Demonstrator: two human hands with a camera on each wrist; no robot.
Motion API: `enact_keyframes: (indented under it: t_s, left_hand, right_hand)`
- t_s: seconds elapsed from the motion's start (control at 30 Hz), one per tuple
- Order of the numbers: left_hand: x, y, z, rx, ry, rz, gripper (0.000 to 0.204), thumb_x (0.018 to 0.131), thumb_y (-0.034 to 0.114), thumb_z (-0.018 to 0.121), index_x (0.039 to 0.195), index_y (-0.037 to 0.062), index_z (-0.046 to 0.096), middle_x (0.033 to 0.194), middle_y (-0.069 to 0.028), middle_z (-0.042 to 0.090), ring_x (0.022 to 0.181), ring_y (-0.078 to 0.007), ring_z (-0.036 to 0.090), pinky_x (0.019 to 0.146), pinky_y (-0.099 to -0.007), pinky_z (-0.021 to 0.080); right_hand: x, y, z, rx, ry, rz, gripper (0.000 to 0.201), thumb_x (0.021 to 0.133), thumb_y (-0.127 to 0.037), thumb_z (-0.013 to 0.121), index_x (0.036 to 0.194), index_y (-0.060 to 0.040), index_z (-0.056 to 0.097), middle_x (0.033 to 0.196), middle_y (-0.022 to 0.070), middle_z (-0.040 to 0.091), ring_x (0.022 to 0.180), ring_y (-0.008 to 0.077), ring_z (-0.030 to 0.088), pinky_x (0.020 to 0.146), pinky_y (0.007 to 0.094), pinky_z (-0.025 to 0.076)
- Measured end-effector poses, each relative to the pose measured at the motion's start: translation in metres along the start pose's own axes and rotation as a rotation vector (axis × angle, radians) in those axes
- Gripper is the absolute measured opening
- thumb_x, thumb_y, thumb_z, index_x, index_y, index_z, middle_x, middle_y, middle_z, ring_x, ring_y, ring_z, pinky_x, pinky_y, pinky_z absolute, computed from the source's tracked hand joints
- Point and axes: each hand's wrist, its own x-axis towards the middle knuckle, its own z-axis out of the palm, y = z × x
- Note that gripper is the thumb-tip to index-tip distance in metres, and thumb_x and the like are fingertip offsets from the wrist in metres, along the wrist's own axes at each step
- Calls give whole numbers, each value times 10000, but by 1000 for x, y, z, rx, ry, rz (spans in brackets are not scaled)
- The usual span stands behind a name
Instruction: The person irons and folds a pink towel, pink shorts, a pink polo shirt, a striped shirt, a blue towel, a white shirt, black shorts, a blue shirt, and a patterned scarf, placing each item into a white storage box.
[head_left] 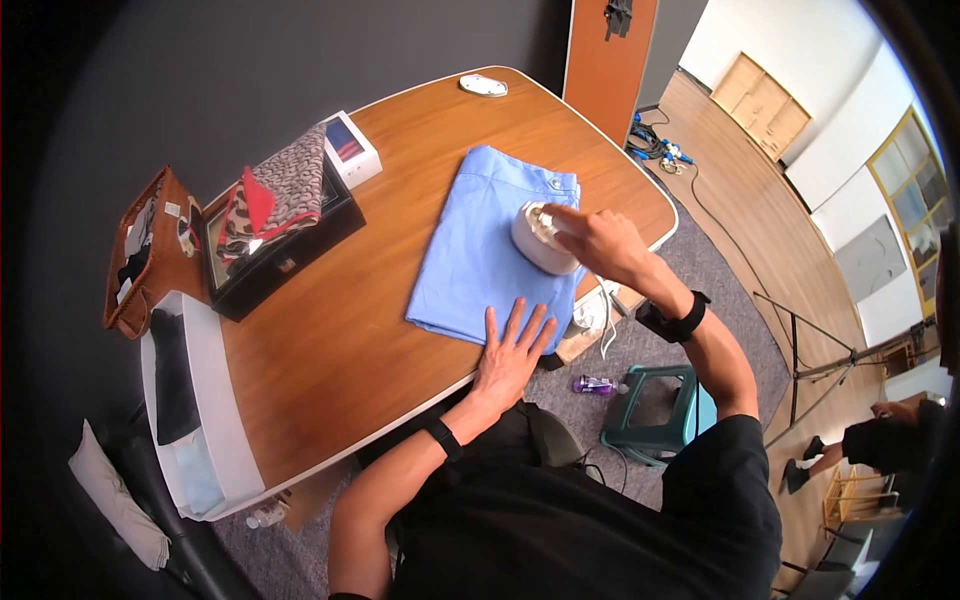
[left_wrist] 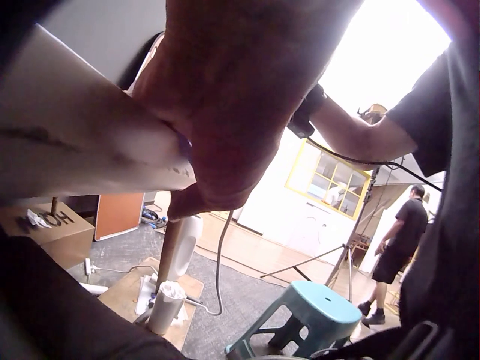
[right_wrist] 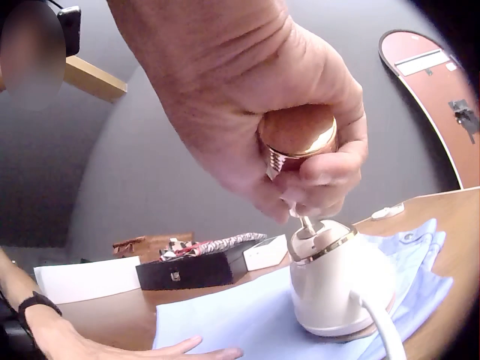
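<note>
A folded light-blue garment (head_left: 495, 235) with a button on its band lies on the wooden table (head_left: 350, 330). On it, near its right side, stands a small white iron (right_wrist: 330, 289) with gold trim and a round wooden handle (right_wrist: 298, 131). My right hand (head_left: 610, 245) grips that handle, fingers curled round it in the right wrist view. A white cord (right_wrist: 381, 330) runs from the iron's body. My left hand (head_left: 508, 365) rests flat with spread fingers on the garment's near edge, by the table's front edge.
At the left are a black case (head_left: 285, 265) with patterned cloths (head_left: 285, 190) on it, a brown basket (head_left: 150, 250), a white box (head_left: 370, 165) and a white tray (head_left: 235, 440). A teal stool (left_wrist: 322, 304) stands on the floor, with a person (left_wrist: 405, 232) beyond it.
</note>
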Motion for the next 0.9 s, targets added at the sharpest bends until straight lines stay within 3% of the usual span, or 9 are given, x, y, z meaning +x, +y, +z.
enact_keyframes:
  t_s: [0.03,0.13,0.23,0.33,0.5,0.63,0.73,0.8,0.9]
  left_hand:
    - [-2,0,-2,34,-14,0,880,847,145,687,1626,47,289,1695,-167,254,1579,-418,171,1221,-707,176]
    - [-5,0,24,62,233,-42,677,900,133,603,1526,-53,425,1601,-204,424,1535,-377,321,1247,-580,259]
    - [1,4,24,40,231,-72,520,929,119,545,1403,-96,550,1494,-225,543,1466,-357,440,1219,-523,342]
    - [4,1,28,-66,284,-71,489,918,112,558,1362,-91,590,1461,-232,567,1442,-363,463,1188,-547,380]
    - [4,5,26,-151,362,-106,432,915,41,553,1319,-100,618,1438,-255,582,1397,-390,517,1156,-544,420]
    - [0,-2,25,-152,348,-47,461,912,32,554,1353,-101,583,1463,-251,557,1413,-380,497,1167,-534,409]
    - [-1,-17,27,-209,259,-1,513,913,105,570,1382,-101,557,1497,-251,518,1423,-374,473,1184,-535,386]
    - [-8,-18,9,-117,297,-91,541,888,137,617,1372,-98,561,1496,-250,518,1414,-387,474,1196,-540,358]
    - [-19,-36,-25,-71,163,-132,875,799,422,798,1521,45,479,1644,-239,308,1530,-461,234,1220,-679,169]
  right_hand:
    - [-1,0,7,45,-17,-13,466,997,-294,613,1460,-265,561,882,264,710,825,470,700,740,549,565]
    - [3,-1,17,68,-23,-12,468,996,-306,608,1461,-279,554,885,269,711,828,478,698,747,558,568]
    - [18,7,26,6,48,19,432,983,-286,595,1414,-260,581,871,249,719,818,463,706,737,554,571]
    - [46,21,37,-33,174,36,379,964,-254,575,1339,-223,621,883,238,727,838,450,714,754,551,577]
    - [95,56,54,-23,174,30,440,968,-280,574,1407,-248,595,955,233,742,884,448,722,786,539,584]
    - [87,47,45,-30,118,138,469,968,-300,585,1436,-274,577,1023,236,742,941,441,717,827,525,581]
    - [84,51,41,14,81,61,502,956,-317,611,1454,-279,568,1034,244,740,950,444,715,836,526,580]
    - [81,49,30,-19,48,34,507,941,-330,633,1443,-276,587,1033,237,742,951,438,717,836,523,580]
    - [67,27,12,-44,52,28,488,937,-327,635,1422,-279,608,1010,227,745,949,425,721,832,515,583]
